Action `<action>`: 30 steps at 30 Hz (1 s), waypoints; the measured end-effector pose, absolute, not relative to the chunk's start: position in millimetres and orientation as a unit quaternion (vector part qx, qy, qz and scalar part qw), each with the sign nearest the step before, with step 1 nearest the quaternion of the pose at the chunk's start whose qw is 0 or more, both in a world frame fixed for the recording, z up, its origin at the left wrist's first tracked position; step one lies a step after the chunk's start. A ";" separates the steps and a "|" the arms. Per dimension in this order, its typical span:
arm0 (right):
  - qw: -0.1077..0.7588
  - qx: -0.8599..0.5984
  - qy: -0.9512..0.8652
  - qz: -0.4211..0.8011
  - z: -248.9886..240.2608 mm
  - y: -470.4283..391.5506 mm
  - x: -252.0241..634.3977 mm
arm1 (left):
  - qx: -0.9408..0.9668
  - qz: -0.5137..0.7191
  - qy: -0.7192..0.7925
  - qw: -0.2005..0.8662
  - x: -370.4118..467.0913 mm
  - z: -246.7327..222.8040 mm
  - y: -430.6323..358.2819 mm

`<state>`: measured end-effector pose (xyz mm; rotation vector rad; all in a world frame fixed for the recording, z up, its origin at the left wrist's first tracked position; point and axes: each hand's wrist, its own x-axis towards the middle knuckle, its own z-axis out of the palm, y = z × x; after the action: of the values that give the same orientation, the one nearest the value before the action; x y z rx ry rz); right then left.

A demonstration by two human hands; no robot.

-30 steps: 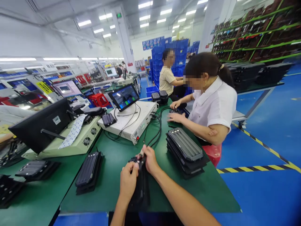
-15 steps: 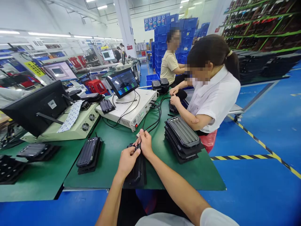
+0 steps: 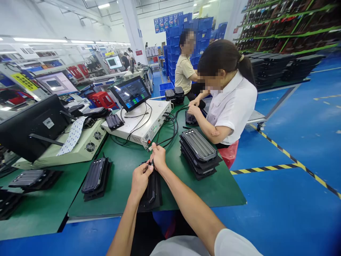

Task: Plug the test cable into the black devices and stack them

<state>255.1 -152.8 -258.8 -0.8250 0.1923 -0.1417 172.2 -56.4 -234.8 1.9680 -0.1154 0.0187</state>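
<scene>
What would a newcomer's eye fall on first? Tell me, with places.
Probably the tilted screen with coloured icons, on the white box left of centre. Then the stack of black devices beside the white-shirted co-worker. Nearest, one black device lies toward the green table's near edge.
</scene>
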 end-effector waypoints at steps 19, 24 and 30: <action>0.903 -0.413 0.097 -0.077 -255.3 -153.3 254.6 | 0.822 0.006 -0.055 0.566 168.7 -227.6 -60.2; 0.890 -0.442 0.049 -0.099 -253.9 -156.1 249.9 | 0.846 0.011 -0.066 0.530 166.3 -217.9 -63.3; 0.906 -0.383 0.142 -0.112 -260.7 -145.2 251.5 | 0.858 0.047 -0.056 0.508 174.5 -224.4 -65.1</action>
<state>251.5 -145.2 -260.7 -0.7903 0.2931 -0.2309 174.5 -65.1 -224.4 2.0675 -0.1360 0.1124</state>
